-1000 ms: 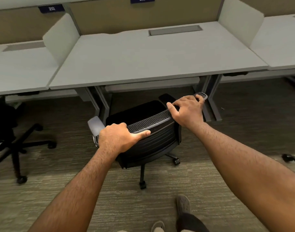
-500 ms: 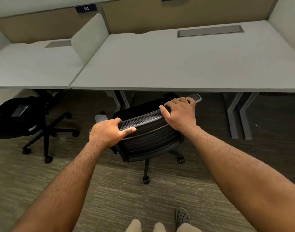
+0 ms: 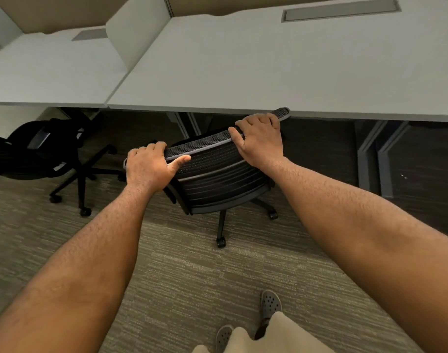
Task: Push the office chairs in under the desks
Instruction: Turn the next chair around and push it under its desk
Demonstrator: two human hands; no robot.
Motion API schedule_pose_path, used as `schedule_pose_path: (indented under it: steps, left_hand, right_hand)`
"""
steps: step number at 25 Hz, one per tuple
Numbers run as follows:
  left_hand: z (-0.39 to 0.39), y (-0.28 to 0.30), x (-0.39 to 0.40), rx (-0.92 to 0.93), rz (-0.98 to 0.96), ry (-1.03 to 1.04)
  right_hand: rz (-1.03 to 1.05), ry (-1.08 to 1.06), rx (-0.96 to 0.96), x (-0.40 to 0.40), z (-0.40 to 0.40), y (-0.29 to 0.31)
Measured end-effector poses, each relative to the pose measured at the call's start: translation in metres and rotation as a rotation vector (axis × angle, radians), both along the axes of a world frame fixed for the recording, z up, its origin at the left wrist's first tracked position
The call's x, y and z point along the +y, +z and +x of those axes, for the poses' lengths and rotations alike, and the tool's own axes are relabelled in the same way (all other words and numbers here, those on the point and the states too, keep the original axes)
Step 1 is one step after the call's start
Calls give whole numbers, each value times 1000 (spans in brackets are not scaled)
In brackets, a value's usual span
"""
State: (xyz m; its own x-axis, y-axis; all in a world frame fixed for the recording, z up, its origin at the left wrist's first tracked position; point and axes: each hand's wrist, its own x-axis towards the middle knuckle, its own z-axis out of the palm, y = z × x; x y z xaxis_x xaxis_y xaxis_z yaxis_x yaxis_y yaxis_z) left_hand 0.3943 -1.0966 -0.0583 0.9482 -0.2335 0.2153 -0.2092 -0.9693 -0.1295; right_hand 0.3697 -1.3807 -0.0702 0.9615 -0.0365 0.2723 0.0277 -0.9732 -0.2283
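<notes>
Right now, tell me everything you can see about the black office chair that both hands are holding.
The black office chair shows its back to the camera: a curved backrest with a perforated mesh top band, horizontal ribs below and what looks like a plastic frame. It stands upright on the carpet on a star base with casters. Its seat is hidden beneath the desk, and the top rail's right end reaches the desk edge. The left hand and the right hand grip the top rail.

Seat of the black office chair (image 3: pixel 217 174) hidden under the desk (image 3: pixel 268 72); fingertips of left hand (image 3: pixel 149 166) and right hand (image 3: pixel 259 140) curled out of sight over the backrest top. Second chair (image 3: pixel 39 149) cut by left edge. Shoes (image 3: pixel 270 304) partly covered by trouser legs.
</notes>
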Motion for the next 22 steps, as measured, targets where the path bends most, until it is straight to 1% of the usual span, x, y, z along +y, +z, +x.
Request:
schedule_pose_path:
  steps: [2, 4, 8, 13, 17, 19, 22]
  left_hand:
    - [-14, 0, -7, 5, -26, 56]
    - [-35, -2, -14, 65, -83, 81]
    - [-85, -5, -27, 149, -121, -64]
    - [-170, -4, -50, 212, -193, -246]
    - [-254, -14, -79, 288, -216, -437]
    - [-297, -17, -102, 329, -204, -534]
    - [-364, -15, -145, 344, -179, -716]
  right_hand:
    - [34, 29, 37, -1, -12, -2]
    - [61, 58, 87, 0, -31, -3]
    - [45, 66, 132, 6, -91, -2]
    - [75, -34, 172, 14, -200, -1]
    - [90, -196, 184, 12, -317, -12]
    - [97, -290, 219, 1, -381, -15]
    - [101, -501, 213, -27, -481, -15]
